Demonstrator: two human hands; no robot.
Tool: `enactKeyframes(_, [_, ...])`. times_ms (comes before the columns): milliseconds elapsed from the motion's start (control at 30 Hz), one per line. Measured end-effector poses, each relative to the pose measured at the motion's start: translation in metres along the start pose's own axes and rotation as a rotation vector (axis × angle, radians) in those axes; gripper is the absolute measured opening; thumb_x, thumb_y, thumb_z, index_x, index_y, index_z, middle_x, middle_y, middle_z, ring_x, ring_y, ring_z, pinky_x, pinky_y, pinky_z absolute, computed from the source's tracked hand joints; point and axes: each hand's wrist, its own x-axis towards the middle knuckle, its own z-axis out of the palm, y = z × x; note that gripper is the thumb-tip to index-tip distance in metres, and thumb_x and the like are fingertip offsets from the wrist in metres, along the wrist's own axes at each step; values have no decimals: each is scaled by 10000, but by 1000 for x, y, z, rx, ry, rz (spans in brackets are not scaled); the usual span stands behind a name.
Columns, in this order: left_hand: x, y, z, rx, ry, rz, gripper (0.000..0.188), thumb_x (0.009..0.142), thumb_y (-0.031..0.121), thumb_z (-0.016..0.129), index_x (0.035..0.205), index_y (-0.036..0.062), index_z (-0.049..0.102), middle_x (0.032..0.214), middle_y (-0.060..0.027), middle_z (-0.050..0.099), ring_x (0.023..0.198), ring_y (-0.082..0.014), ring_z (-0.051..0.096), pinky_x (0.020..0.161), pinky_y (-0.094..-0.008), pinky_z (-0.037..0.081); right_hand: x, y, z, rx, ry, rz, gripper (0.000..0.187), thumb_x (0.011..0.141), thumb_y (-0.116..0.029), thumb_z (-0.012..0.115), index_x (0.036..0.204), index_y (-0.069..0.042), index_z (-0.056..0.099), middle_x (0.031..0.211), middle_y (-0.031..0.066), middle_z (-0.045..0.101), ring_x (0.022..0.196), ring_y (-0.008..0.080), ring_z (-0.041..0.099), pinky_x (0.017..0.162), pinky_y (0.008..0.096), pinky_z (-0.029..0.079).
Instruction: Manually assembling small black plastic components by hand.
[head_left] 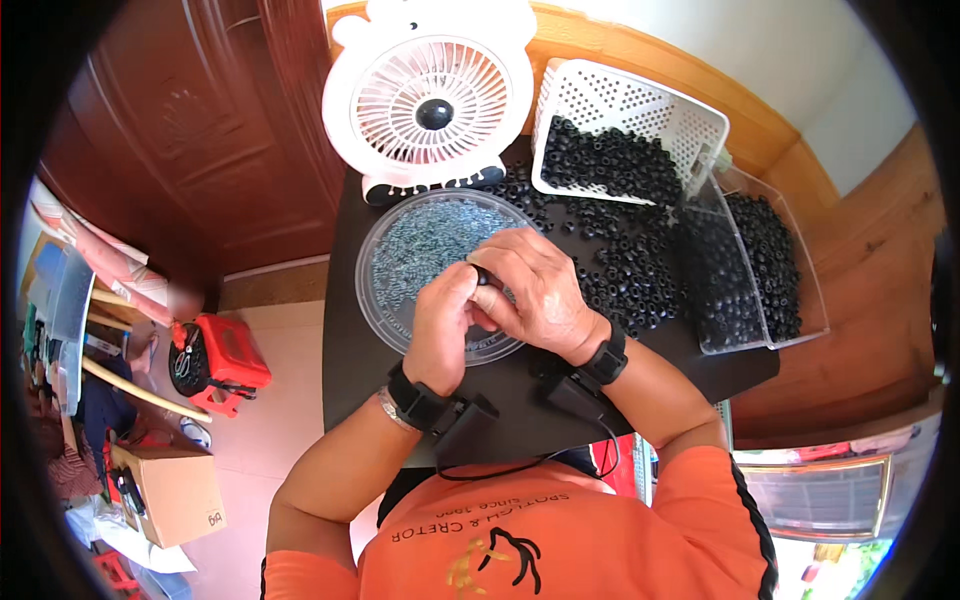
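My left hand point(440, 318) and my right hand point(540, 292) meet above the near part of a round clear tray point(366, 262). Between their fingertips is a small black ring-shaped piece point(482, 275), partly covered by the fingers. The left thumb and fingers pinch it from one side, and the right hand's fingers curl over it from the other. Many small, shiny bluish-grey pieces point(420, 240) lie spread in the tray, too small to make out. Loose black ring-shaped pieces point(635, 265) are heaped on the dark table just right of my right hand.
A white fan point(435, 70) stands behind the tray. At the back right, a white perforated basket point(690, 115) lies tipped with black pieces in it. A clear bin point(815, 300) of black pieces stands at the right. A cable point(545, 458) hangs near the table's front edge point(400, 462).
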Motion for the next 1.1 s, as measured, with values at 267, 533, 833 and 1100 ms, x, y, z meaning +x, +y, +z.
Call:
enactKeyframes(267, [1, 6, -7, 121, 1, 61, 265, 917, 308, 463, 893, 61, 556, 766, -58, 603, 653, -126, 551, 607, -249, 426, 26, 2, -106, -457, 446, 309, 236, 738, -124, 729, 937, -40, 634, 889, 96, 635, 811, 279, 605, 717, 370, 497])
enactKeyframes(533, [8, 4, -7, 136, -3, 28, 258, 911, 293, 471, 891, 51, 556, 755, -61, 603, 644, -127, 554, 595, -243, 425, -15, 12, -181, -615, 533, 576, 259, 819, -119, 657, 1057, -16, 638, 993, 114, 639, 839, 186, 595, 741, 300, 480])
enactKeyframes(833, [8, 6, -10, 148, -10, 10, 258, 931, 290, 449, 887, 58, 553, 742, -55, 594, 631, -118, 543, 596, -237, 417, -79, -60, -136, 121, -357, 1001, 243, 726, -130, 748, 898, -13, 623, 704, 56, 609, 597, 145, 586, 566, 285, 479])
enactKeyframes(1100, [7, 7, -11, 153, -13, -8, 243, 916, 281, 460, 886, 62, 560, 744, -52, 597, 627, -118, 540, 592, -238, 414, -96, -22, -91, -210, -423, 871, 343, 741, -257, 715, 963, -39, 571, 671, 135, 618, 652, 330, 621, 601, 420, 490])
